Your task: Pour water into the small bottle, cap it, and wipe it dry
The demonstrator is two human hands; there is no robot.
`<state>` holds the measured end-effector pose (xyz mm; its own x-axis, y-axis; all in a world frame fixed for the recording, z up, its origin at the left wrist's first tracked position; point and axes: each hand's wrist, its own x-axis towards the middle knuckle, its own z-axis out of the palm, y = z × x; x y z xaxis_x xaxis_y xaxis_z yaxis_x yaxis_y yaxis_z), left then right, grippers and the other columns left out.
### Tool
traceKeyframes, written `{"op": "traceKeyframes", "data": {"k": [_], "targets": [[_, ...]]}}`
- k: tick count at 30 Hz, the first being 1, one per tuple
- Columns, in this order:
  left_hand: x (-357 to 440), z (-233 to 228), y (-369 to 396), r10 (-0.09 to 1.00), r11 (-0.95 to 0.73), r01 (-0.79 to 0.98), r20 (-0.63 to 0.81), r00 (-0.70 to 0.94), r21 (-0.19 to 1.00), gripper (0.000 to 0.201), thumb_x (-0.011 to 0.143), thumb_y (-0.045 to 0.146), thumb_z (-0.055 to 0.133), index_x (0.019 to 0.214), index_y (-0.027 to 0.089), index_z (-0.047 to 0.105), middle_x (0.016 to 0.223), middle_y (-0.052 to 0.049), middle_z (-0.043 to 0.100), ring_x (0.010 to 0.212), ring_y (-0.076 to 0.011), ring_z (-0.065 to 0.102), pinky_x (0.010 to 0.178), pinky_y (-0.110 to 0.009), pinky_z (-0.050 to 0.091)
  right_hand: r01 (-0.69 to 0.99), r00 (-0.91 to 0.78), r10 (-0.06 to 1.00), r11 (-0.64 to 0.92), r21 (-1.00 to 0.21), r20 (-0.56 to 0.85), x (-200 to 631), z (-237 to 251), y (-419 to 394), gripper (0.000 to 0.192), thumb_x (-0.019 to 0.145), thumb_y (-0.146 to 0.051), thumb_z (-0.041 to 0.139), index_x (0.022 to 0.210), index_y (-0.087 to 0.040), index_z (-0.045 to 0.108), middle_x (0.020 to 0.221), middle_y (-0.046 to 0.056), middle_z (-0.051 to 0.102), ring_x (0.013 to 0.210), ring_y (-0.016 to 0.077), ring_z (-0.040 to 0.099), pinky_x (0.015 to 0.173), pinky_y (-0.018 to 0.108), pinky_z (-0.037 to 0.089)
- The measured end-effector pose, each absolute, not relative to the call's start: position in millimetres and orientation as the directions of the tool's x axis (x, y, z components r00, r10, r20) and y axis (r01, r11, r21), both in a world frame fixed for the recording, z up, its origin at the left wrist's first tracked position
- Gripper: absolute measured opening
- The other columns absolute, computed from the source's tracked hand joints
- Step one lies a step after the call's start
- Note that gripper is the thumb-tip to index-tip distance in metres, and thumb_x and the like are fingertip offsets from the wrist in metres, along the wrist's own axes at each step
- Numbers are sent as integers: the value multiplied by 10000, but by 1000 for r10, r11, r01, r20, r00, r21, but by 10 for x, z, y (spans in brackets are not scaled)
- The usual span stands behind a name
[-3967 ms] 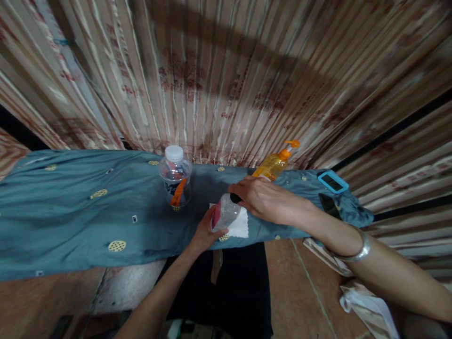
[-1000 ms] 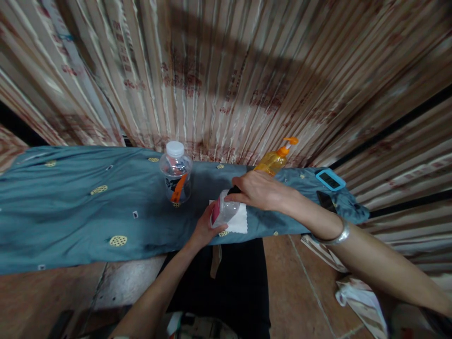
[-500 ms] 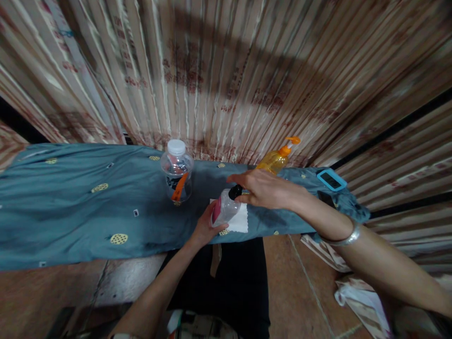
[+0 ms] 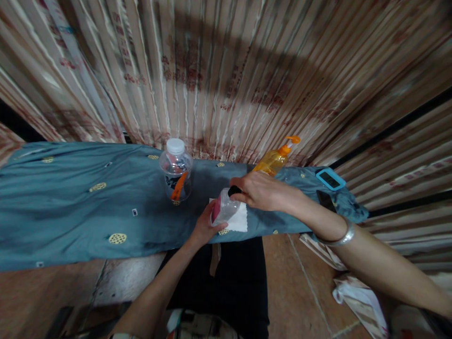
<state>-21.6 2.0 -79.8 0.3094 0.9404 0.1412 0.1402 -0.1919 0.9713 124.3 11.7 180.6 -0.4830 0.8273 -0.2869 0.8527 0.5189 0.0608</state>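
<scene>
My left hand [image 4: 205, 225] is wrapped round the lower part of a small clear bottle [image 4: 226, 207] with a pink label, which tilts to the right. A black cap [image 4: 234, 191] sits at the bottle's top, and my right hand [image 4: 259, 190] has its thumb and fingers closed on it. Under the bottle lies a white cloth [image 4: 240, 220] with a scalloped edge. Behind my right hand stands a pump bottle [image 4: 271, 162] of yellow liquid with an orange pump, its lower part hidden by the hand.
To the left stands a clear plastic jar [image 4: 176, 172] with a white lid and an orange strip. A blue-framed device [image 4: 331, 179] and a dark phone-like slab [image 4: 326, 201] lie at the right end of the cloth-covered table [image 4: 70, 202]. A pleated curtain [image 4: 212, 70] hangs behind.
My right hand's fingers have closed in on the black cap; half a second ago they were spread wider around it. My left hand keeps its hold on the bottle.
</scene>
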Motion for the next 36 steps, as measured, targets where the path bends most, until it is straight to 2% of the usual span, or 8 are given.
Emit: {"op": "traceKeyframes", "data": {"k": [9,15,18,21,24,26,29,36], "targets": [[-203,-819,22,950,-159,116,120,288,980,837,628,419,827,1348,181,472,1394,-129,585,1305,-321,544,1145,-507,380,882,-439,867,466,73,-236,1172,1733,47,287,997,-346,524,995,-80,631,771,130,649,756,240,614,574,321,182],[-218,-781,17,951,-169,161,118,285,972,842,637,385,827,1372,198,461,1428,-126,566,1337,-323,524,1156,-504,371,899,-434,888,418,-130,-149,1333,1670,49,292,975,-382,580,1073,-114,638,745,64,651,770,223,640,611,296,290],[-228,-768,19,950,-165,170,110,291,971,884,642,386,823,1407,189,425,1467,-142,525,1371,-328,490,1171,-506,353,897,-356,932,319,-306,-72,1584,1431,-22,418,1046,-456,395,1335,-169,489,901,22,691,872,159,661,744,250,427],[-235,-772,31,951,-173,186,115,287,967,897,633,382,829,1410,192,423,1476,-146,513,1381,-327,479,1179,-501,346,910,-177,984,150,-387,-36,1808,934,-128,479,1077,-387,139,1391,-142,405,1120,85,675,1015,131,650,877,251,472],[-240,-779,43,942,-206,176,146,301,963,905,650,394,820,1426,192,400,1472,-153,509,1373,-326,485,1178,-506,345,937,38,999,-45,-347,-26,1867,330,-203,479,1039,-352,403,1411,-50,382,1371,221,513,1292,251,498,1042,389,423],[-241,-779,45,935,-221,154,164,313,963,947,655,410,819,1451,190,357,1491,-164,478,1383,-325,470,1183,-510,332,940,97,994,-106,-326,-43,1818,9,-222,557,961,-376,592,1409,-95,419,1439,207,441,1347,313,425,1078,491,398],[-227,-764,41,935,-234,142,183,303,962,1033,610,420,851,1465,178,324,1526,-186,415,1418,-340,416,1200,-516,298,937,113,992,-127,-325,-61,1710,-229,-220,529,914,-404,666,1357,-168,500,1434,146,444,1324,327,430,1066,561,401],[-92,-618,53,943,-241,123,203,264,963,1060,568,351,879,1463,183,336,1509,-178,439,1398,-348,438,1192,-505,316,878,72,985,-137,-459,-156,1659,-165,-234,291,953,-403,618,1113,-159,616,1052,61,624,954,201,628,855,398,540]]}}
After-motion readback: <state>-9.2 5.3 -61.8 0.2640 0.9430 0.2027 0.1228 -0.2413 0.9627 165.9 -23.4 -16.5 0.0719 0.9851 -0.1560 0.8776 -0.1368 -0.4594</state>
